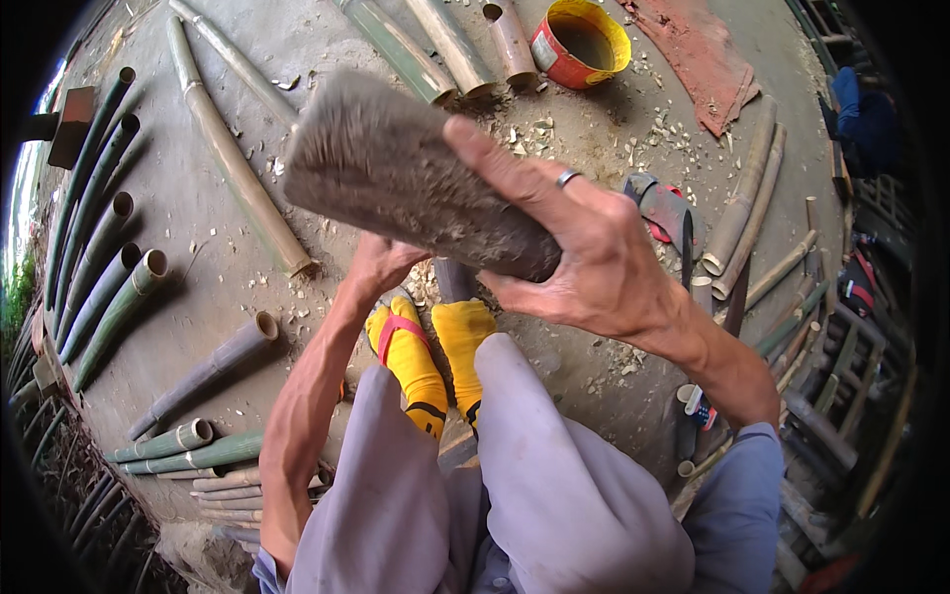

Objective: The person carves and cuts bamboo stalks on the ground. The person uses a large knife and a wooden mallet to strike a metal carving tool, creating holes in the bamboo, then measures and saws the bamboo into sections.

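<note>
My right hand [594, 247] grips a thick, rough brown wooden block [396, 178] near its right end, index finger stretched along the top. The block is raised and tilted, its far left end blurred. Below it, my left hand [381, 265] is partly covered by the block. Its fingers look curled, and whatever they hold is hidden. A dark bamboo piece [455, 280] shows just under the block, by my feet in yellow socks [463, 332]. A red sandal strap [404, 332] crosses one foot.
Bamboo poles [233, 163] lie at the far left, with more cut bamboo [109, 247] along the left edge. A red and yellow bucket [584, 45] of murky liquid stands at the back. Wood chips [643, 139] litter the ground. Bamboo lengths [742, 198] and a sandal [663, 208] lie right.
</note>
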`<state>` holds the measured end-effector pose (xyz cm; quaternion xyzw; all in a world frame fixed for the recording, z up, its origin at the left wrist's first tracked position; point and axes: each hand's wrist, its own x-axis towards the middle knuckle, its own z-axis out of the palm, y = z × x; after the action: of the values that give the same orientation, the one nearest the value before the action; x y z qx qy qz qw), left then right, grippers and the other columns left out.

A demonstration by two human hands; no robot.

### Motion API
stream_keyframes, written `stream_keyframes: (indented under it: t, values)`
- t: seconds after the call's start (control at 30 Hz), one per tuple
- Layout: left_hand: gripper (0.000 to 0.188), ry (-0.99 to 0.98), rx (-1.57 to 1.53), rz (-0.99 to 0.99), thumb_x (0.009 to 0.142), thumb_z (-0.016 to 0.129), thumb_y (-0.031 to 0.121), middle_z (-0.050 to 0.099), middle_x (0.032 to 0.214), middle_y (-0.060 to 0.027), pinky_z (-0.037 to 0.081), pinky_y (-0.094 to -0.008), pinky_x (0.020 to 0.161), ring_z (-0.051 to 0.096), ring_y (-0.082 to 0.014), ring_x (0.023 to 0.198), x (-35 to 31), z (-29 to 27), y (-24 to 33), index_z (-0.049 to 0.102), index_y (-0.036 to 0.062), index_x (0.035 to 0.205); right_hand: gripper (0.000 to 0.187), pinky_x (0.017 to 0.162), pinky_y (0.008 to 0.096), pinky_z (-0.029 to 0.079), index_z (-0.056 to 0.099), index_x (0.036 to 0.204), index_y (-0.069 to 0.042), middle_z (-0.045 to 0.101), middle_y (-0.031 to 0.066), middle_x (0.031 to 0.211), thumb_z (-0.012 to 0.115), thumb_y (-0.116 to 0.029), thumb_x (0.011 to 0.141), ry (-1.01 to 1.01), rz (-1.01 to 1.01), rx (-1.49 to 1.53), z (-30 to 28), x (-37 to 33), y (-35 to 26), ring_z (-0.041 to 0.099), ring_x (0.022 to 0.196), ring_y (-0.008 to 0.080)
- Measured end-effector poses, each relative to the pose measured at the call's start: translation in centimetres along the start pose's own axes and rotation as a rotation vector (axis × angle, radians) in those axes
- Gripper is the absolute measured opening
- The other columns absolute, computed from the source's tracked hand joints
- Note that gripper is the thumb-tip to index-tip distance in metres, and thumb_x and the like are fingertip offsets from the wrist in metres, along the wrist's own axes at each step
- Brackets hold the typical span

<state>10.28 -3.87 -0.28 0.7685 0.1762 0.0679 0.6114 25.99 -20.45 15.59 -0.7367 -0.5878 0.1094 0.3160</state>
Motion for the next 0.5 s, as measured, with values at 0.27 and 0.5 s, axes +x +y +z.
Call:
stream_keyframes:
  t: [0.27, 0.5]
  values:
    - [0.04, 0.027, 0.236, 0.168, 0.077, 0.079, 0.018, 0.065, 0.11, -0.0127, 0.048, -0.0365, 0.088, 0.061, -0.0231, 0.097, 0.0, -0.3, -1.9, 0.063, 0.002, 0.11, 0.095, 0.071, 0.0383, 0.055, 0.04, 0.144, -0.028, 0.064, 0.0163, 0.1, 0.082, -0.021, 0.06, -0.205, -0.001, -0.175, -0.8, 2.4, -1.0, 0.066, 0.077, 0.028]
    - [0.038, -0.043, 0.298, 0.071, 0.08, 0.073, 0.012, 0.059, 0.121, -0.0096, 0.05, -0.0346, 0.09, 0.057, -0.019, 0.108, -0.4, -1.0, -1.3, 0.062, 0.0034, 0.116, 0.088, 0.064, 0.042, 0.058, 0.036, 0.146, -0.03, 0.062, 0.0201, 0.088, 0.078, -0.028, 0.068, -0.158, -0.186, -0.324, 1.6, 3.3, 0.4, 0.066, 0.076, 0.0308]
